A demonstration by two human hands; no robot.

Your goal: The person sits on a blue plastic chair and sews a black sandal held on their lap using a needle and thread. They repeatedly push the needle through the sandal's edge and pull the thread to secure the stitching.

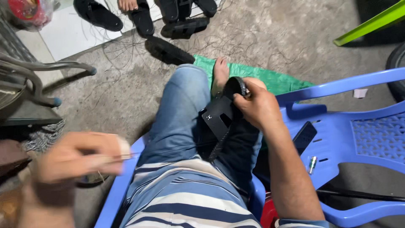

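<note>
I sit on a blue plastic chair (pixel 320 90) in jeans and a striped shirt. My right hand (pixel 258 106) grips a black shoe part with a strap (pixel 220 118), held over my lap. My left hand (pixel 82 155) is blurred at the lower left, its fingers pinched on something thin, perhaps a needle or a thread; I cannot tell which. My bare foot (pixel 220 71) rests on a green sheet (pixel 270 78) on the concrete floor.
A second blue plastic chair (pixel 371 139) to my right carries a black phone (pixel 304 137) and a small metal item (pixel 312 164). Several black sandals (pixel 171 50) lie ahead, beside another person's bare foot (pixel 127 5). Metal chair legs (pixel 38 80) stand at left.
</note>
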